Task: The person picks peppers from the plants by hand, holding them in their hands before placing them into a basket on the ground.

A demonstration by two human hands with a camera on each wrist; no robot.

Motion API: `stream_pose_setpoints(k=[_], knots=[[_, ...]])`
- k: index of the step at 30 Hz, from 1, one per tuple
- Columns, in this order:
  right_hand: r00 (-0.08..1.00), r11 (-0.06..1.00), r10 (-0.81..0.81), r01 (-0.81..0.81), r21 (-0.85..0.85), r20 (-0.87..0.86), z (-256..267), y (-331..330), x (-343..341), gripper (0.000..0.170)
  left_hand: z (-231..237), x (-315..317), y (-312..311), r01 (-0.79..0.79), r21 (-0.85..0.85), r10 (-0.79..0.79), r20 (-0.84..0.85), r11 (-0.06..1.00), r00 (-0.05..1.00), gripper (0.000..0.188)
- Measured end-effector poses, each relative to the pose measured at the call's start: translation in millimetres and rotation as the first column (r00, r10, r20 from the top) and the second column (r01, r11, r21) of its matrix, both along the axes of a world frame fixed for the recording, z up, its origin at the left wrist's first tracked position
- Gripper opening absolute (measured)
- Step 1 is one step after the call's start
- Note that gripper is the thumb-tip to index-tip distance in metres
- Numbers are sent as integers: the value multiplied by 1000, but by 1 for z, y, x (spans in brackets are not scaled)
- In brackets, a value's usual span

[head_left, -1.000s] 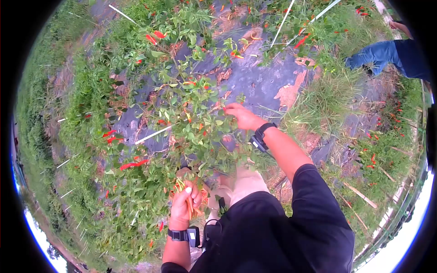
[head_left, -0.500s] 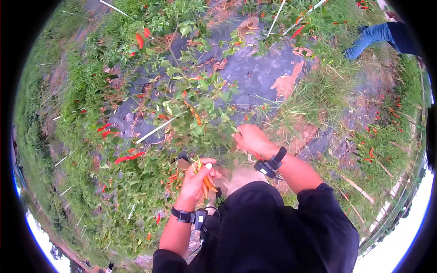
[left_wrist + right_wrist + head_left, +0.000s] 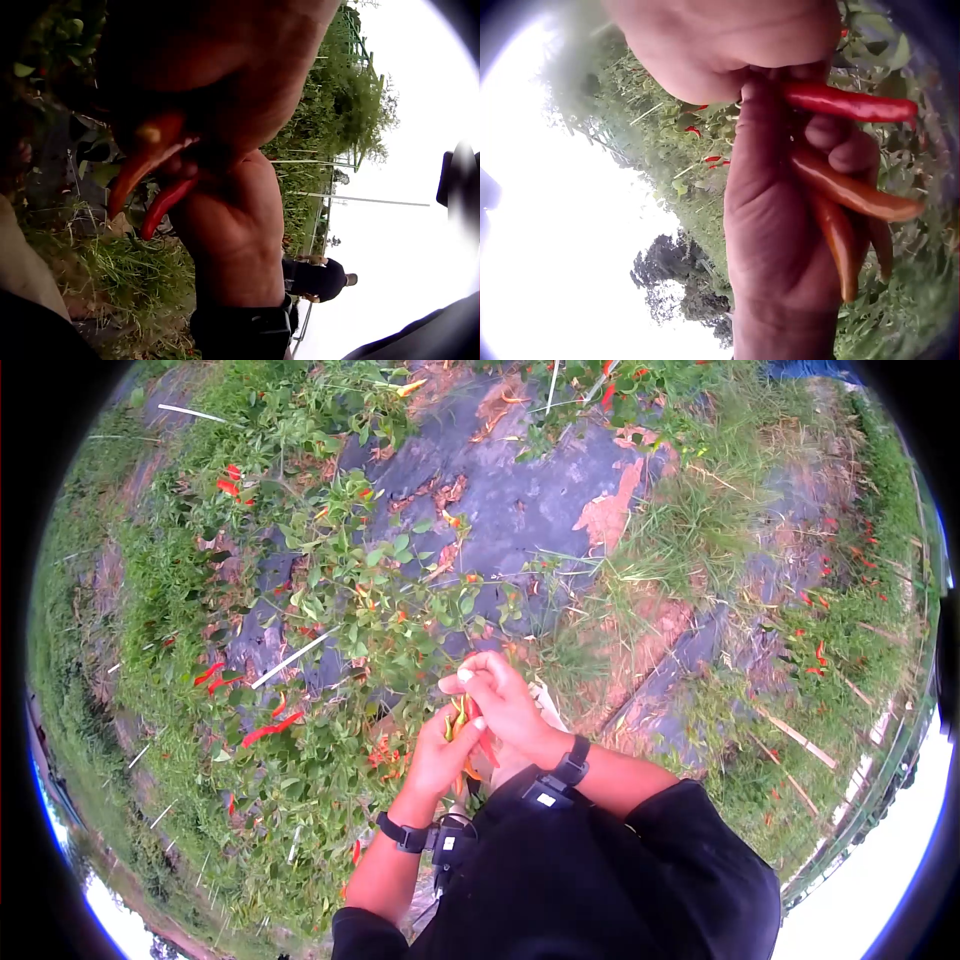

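Both hands meet in front of the body. The left hand (image 3: 437, 760) grips a bunch of chili peppers; in the right wrist view, orange ones (image 3: 855, 191) stick out past its curled fingers. Against it lies the right hand (image 3: 510, 710), its fingertips over the top of the bunch. A glossy red pepper (image 3: 855, 103) juts out where the two hands touch, pinched at the right hand's fingers. The left wrist view has that red pepper (image 3: 166, 207) beside an orange one (image 3: 135, 180); the fingertips there are dark and partly hidden.
Leafy pepper plants (image 3: 350, 580) with red fruit stand ahead and to the left, a pale stake (image 3: 290, 660) among them. Dark ground sheeting (image 3: 510, 500) and tall grass (image 3: 690, 540) lie beyond. Another person (image 3: 319, 279) stands in the background.
The right hand has left the plant and come across to the left hand, bringing a red pepper against the bunch. The head view has shifted, and the person at its upper right is nearly out of frame.
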State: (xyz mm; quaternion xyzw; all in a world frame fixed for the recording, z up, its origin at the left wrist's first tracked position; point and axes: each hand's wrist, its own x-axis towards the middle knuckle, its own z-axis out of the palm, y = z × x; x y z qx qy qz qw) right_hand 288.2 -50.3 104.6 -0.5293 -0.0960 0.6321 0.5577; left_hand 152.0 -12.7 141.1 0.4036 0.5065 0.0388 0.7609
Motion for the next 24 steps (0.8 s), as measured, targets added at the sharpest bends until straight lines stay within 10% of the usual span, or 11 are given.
stream_pose_setpoints(k=[6,9,11,15,21,24], knots=[[946,962,-190,234,-143,264,-89,62,131,24,34,-40,8,-263,-431,355,147,863,923,32],[834,976,115,7,-219,540,-203,88,168,38,23,-60,9,-328,-430,450,220,841,865,34],[143,889,415,-272,-367,899,-241,102,168,48,17,-69,11,-389,-425,501,190,817,844,31],[284,852,441,-431,-298,851,-267,127,141,49,7,-81,8,-481,-391,554,95,785,827,29],[328,808,585,-154,-569,742,-198,117,130,53,20,-77,9,-454,-493,591,163,742,790,20],[418,908,417,-235,-348,807,-161,82,145,43,33,-62,17,-438,-561,636,219,702,740,12]])
